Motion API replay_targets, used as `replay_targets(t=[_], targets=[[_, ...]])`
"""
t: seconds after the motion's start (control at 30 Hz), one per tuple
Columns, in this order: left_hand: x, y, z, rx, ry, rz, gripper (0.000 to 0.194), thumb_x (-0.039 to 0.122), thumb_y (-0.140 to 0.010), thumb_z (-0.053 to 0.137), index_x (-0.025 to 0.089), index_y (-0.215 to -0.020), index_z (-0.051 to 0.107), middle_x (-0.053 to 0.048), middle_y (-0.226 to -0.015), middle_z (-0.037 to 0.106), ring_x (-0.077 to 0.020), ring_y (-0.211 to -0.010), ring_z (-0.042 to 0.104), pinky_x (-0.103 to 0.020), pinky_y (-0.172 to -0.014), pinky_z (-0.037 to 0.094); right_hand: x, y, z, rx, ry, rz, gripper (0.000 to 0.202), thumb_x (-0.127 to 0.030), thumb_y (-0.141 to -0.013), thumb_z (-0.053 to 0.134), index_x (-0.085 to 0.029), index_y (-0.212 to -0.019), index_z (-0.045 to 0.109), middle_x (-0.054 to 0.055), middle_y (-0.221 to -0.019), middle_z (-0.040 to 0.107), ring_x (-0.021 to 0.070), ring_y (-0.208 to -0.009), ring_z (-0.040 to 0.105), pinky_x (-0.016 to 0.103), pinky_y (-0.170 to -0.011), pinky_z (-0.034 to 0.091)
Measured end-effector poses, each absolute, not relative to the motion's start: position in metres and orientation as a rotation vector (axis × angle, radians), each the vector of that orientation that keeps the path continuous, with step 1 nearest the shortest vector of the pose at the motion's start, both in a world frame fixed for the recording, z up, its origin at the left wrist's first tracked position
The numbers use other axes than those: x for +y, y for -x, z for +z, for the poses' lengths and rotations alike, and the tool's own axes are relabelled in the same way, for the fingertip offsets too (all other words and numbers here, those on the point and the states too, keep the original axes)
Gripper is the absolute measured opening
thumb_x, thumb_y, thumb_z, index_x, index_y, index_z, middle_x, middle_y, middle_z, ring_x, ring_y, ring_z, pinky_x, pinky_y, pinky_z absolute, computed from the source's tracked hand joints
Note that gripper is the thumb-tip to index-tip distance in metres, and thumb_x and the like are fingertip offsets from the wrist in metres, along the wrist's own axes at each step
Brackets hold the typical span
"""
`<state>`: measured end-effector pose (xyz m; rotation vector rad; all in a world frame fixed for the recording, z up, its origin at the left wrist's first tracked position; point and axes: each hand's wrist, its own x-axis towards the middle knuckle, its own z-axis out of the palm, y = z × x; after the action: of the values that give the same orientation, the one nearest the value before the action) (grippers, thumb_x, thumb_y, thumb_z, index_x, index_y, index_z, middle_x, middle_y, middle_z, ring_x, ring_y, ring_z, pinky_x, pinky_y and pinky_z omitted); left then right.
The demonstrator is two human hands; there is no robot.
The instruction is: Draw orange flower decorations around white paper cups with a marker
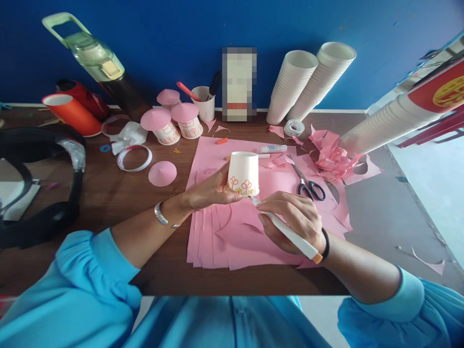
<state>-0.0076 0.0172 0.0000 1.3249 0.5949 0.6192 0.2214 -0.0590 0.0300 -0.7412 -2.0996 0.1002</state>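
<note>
My left hand (pixel 213 187) grips a white paper cup (pixel 243 166) from its left side, with the rim side down. Orange flowers and yellowish grass are drawn along the cup's lower part. In my right hand (pixel 290 220) is a white marker (pixel 293 237) with an orange end, its tip close to the cup's lower edge. Both hands are above a stack of pink paper (pixel 206 241). Black-handled scissors (pixel 308 186) lie on the paper, right of the cup. An orange pen cap (pixel 222 140) and a glue stick (pixel 271 148) are behind the cup.
Decorated cups with pink cone tops (pixel 155 118) stand back left, near a loose pink cone (pixel 162 173) and tape rolls (pixel 134 158). Stacked white cups (pixel 293 87) stand at the back; crumpled pink paper (pixel 335 157) lies right. A bottle (pixel 97 58) and black headphones (pixel 72 193) are left.
</note>
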Motion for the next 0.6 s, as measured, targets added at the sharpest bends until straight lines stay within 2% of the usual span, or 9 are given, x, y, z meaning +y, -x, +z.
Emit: replay_targets(t=[0.23, 0.43, 0.6], targets=[[0.0171, 0.0105, -0.0035, 0.486, -1.297, 0.656, 0.058, 0.043, -0.082, 0.086, 0.028, -0.134, 0.065, -0.009, -0.119, 0.075, -0.0310, -0.116, 0.070, -0.047, -0.103, 0.056, -0.0590, -0.2208, 0.0273, -2.044, 0.723, 0.080, 0.024, -0.008, -0.093, 0.066, -0.019, -0.114, 0.065, 0.005, -0.087, 0.076, 0.0194, -0.076, 0.077, 0.031, -0.067, 0.066], [0.0169, 0.0095, -0.0050, 0.511, -1.270, 0.625, 0.067, 0.045, -0.078, 0.090, 0.027, -0.138, 0.065, -0.011, -0.124, 0.075, -0.0356, -0.124, 0.069, -0.050, -0.104, 0.056, -0.0591, -0.2202, 0.0264, -2.070, 0.709, 0.103, 0.029, -0.009, -0.093, 0.066, -0.018, -0.121, 0.065, 0.006, -0.092, 0.077, 0.0226, -0.090, 0.081, 0.033, -0.075, 0.070], [0.0162, 0.0060, -0.0016, 0.509, -1.241, 0.595, 0.071, 0.043, -0.078, 0.091, 0.025, -0.141, 0.062, -0.013, -0.127, 0.074, -0.0368, -0.127, 0.068, -0.051, -0.105, 0.056, -0.0592, -0.2200, 0.0275, -2.082, 0.692, 0.095, 0.028, -0.010, -0.095, 0.065, -0.019, -0.121, 0.064, 0.006, -0.091, 0.077, 0.0224, -0.090, 0.082, 0.033, -0.073, 0.071]])
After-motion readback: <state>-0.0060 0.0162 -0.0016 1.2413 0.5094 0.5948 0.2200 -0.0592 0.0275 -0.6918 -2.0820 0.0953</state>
